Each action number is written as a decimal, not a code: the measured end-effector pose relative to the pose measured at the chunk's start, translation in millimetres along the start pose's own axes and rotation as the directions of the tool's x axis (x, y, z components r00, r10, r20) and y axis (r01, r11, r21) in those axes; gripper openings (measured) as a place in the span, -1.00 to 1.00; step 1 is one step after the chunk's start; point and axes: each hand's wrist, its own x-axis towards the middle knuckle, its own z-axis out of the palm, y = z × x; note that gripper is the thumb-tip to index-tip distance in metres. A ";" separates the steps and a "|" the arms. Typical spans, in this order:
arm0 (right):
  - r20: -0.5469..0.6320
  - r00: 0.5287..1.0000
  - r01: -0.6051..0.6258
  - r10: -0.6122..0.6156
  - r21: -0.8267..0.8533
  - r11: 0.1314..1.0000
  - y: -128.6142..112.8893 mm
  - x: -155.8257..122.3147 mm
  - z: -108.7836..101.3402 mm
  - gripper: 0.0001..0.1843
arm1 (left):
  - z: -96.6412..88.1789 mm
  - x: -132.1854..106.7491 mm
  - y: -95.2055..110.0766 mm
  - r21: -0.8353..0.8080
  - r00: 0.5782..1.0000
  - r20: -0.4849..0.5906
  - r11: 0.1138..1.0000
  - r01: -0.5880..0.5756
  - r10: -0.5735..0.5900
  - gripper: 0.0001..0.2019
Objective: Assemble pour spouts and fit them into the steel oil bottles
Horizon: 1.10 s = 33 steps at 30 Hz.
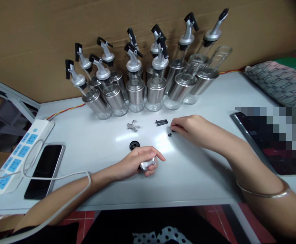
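My left hand (144,161) is closed around a silver pourer top (147,164), partly hidden by the fingers, with the index finger stretched out. Fingertips of my right hand (186,126) pinch at a small black part (173,130) on the table, mostly covered by them. Just beside it lies another tiny black piece (169,135). A black lever piece (161,122) rests left of the right hand. Further left is a small silver spout part (133,125). Close above my left hand lies a round black ring-shaped part (134,145).
Several glass-and-steel oil bottles (135,93) stand along the back, most with pourer tops; two at right have bare necks (188,74). At left are a power strip (23,152), a phone (44,171) and a white cable (61,177). A dark-screened device (255,142) lies right.
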 end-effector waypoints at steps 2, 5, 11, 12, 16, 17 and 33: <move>-0.001 1.000 0.008 -0.008 0.010 1.000 -2.4 -0.4 -1.2 -0.72 | 0.2 0.1 0.2 0.002 1.000 0.000 1.000 0.001 -0.001 -0.75; 0.004 1.000 0.028 -0.028 0.037 0.999 -5.5 -0.9 -2.2 -0.71 | -0.4 0.1 -0.1 0.008 1.000 0.000 1.000 0.008 -0.008 -0.73; 0.020 0.998 0.060 -0.062 0.083 0.995 -7.9 -1.9 0.1 -0.73 | -0.7 0.0 0.4 0.021 1.000 0.001 1.000 0.015 -0.015 -0.71; 0.020 0.997 0.069 -0.072 0.091 0.993 -7.8 -2.1 0.9 -0.73 | -0.5 0.0 0.7 0.022 1.000 -0.002 1.000 0.018 -0.018 -0.71; 0.031 0.996 0.082 -0.085 0.102 0.991 -8.5 -2.6 2.6 -0.75 | 0.1 0.4 1.0 0.024 1.000 -0.015 0.999 0.025 -0.025 -0.68; 0.036 0.996 0.080 -0.084 0.107 0.991 -9.0 -2.7 2.2 -0.75 | 0.2 0.6 0.9 0.021 1.000 -0.017 0.999 0.026 -0.025 -0.67; 0.112 0.987 0.087 -0.112 0.207 0.974 -15.2 -4.6 -1.8 -0.74 | -1.9 0.2 -1.6 -0.044 1.000 -0.013 0.999 0.015 -0.016 -0.79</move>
